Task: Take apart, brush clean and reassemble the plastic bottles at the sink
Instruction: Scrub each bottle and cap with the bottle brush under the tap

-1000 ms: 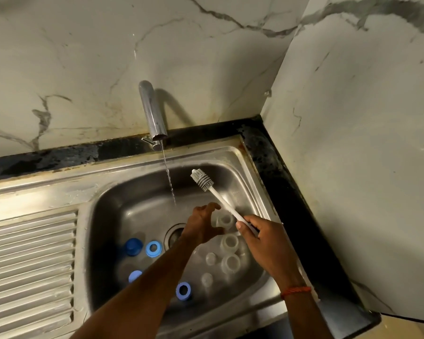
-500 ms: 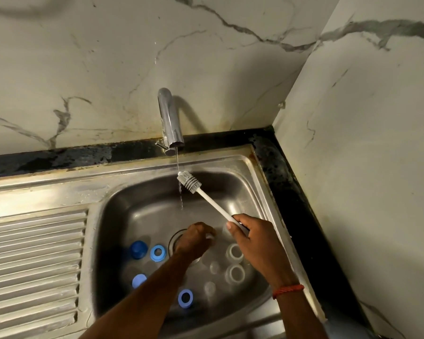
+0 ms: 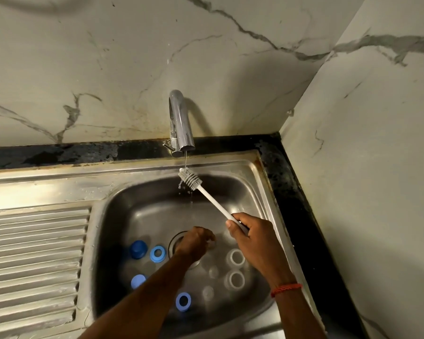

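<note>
- Right hand (image 3: 251, 241) clasps brush (image 3: 207, 195); bristle head under tap (image 3: 180, 123) trickle, frame centre.
- Left hand (image 3: 194, 244) curled beside drain (image 3: 174, 242); grasp cannot be told.
- Clear bottles (image 3: 235, 257), blue caps (image 3: 158, 253) in sink (image 3: 137, 216), lower centre.

The sink (image 3: 255, 167) and its ribbed drainboard (image 3: 34, 241) are brushed stainless steel, dully shiny and water-streaked; the tap (image 3: 179, 118) is mirror-polished chrome; the ledge (image 3: 287, 182) around them is black speckled stone with a wet gloss. The brush (image 3: 213, 203) has a smooth white plastic handle and a ridged grey head that looks rubbery; the caps (image 3: 138, 249) are opaque blue plastic, the bottles (image 3: 235, 257) cloudy translucent plastic; the walls (image 3: 108, 57) are smooth, veined, marble-look slabs with a soft sheen; the wristband (image 3: 286, 289) is red twisted cord.
</note>
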Demonstrator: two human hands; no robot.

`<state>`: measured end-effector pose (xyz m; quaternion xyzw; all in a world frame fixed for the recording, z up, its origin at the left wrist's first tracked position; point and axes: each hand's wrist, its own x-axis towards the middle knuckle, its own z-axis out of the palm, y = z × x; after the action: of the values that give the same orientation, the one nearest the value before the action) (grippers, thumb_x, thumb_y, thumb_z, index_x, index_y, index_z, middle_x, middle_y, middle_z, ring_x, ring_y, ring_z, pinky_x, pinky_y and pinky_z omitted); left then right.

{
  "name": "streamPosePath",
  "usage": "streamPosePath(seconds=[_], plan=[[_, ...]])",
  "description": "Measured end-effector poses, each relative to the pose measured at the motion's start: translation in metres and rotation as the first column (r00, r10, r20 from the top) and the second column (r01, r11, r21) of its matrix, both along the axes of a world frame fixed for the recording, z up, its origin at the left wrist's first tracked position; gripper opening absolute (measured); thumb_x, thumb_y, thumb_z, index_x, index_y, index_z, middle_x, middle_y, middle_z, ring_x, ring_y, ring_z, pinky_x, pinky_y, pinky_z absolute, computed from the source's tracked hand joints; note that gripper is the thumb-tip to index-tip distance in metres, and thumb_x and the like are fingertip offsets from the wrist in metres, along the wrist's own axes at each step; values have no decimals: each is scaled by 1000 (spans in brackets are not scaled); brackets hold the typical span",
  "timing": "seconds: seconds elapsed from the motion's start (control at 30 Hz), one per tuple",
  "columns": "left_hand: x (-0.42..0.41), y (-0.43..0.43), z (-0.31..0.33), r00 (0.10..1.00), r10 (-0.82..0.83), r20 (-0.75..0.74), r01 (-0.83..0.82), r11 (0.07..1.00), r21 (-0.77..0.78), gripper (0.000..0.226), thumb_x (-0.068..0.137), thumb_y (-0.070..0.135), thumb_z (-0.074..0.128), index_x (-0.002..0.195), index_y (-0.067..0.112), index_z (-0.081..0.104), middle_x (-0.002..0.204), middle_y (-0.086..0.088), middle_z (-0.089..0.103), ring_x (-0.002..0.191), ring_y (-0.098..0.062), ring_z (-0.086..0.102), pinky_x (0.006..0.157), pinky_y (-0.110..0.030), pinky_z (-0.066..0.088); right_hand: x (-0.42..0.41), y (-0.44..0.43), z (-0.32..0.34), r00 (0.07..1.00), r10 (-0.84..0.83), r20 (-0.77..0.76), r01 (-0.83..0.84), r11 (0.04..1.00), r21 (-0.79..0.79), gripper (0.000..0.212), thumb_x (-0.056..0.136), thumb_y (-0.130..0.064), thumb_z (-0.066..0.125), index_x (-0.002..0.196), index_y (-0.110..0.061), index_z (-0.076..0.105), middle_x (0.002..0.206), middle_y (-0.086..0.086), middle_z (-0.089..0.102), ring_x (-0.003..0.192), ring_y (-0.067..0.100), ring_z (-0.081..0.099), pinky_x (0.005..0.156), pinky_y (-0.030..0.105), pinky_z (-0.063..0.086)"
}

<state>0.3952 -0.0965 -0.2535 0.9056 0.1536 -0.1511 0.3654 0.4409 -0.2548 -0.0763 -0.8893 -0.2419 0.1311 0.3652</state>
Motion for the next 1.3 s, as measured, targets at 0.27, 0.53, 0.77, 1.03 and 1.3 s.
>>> streamPosePath(seconds=[0.27, 0.53, 0.77, 1.03, 1.3], plan=[[-7, 13, 29, 900, 436, 8, -407, 847, -341, 13, 91, 22, 73, 103, 18, 69, 95, 1, 71, 85, -11, 68, 81, -30, 58, 3, 15, 9, 999, 17, 30, -17, 1000, 7, 20, 97, -41, 58, 92, -24, 68, 65, -9, 62, 63, 7, 62, 60, 25, 54], [-51, 50, 114, 544, 801, -249, -410, -6, -912, 8, 97, 7, 60, 97, 9, 67, 101, -14, 76, 94, -29, 72, 83, -42, 56, -15, 9, 15, 997, 80, 6, -80, 997, -6, 20, 94, -38, 63, 78, -26, 64, 63, -9, 60, 58, 8, 58, 56, 27, 49], [-76, 62, 162, 458, 859, -229, -230, -135, -964, 27, 102, 8, 51, 126, 2, 62, 117, -23, 71, 109, -38, 69, 89, -46, 60, -39, 11, 27, 983, 180, -46, -182, 983, -32, 26, 96, -35, 60, 73, -22, 62, 57, -10, 55, 52, 5, 49, 54, 27, 43], [-75, 68, 193, 308, 909, -281, -240, -212, -947, 17, 101, 9, 54, 111, 2, 66, 110, -22, 73, 101, -35, 72, 82, -40, 60, -61, 24, 41, 962, 259, 83, -256, 966, -43, 29, 100, -35, 54, 73, -25, 54, 56, -14, 52, 56, 6, 49, 54, 21, 36], [-86, 75, 202, 236, 863, -447, -210, -403, -891, 21, 100, 15, 58, 114, 1, 65, 101, -18, 74, 91, -27, 72, 78, -36, 61, -64, 1, 43, 947, 232, 221, -207, 969, -132, 22, 96, -47, 53, 105, -33, 67, 78, -8, 67, 76, 9, 64, 71, 33, 52]])
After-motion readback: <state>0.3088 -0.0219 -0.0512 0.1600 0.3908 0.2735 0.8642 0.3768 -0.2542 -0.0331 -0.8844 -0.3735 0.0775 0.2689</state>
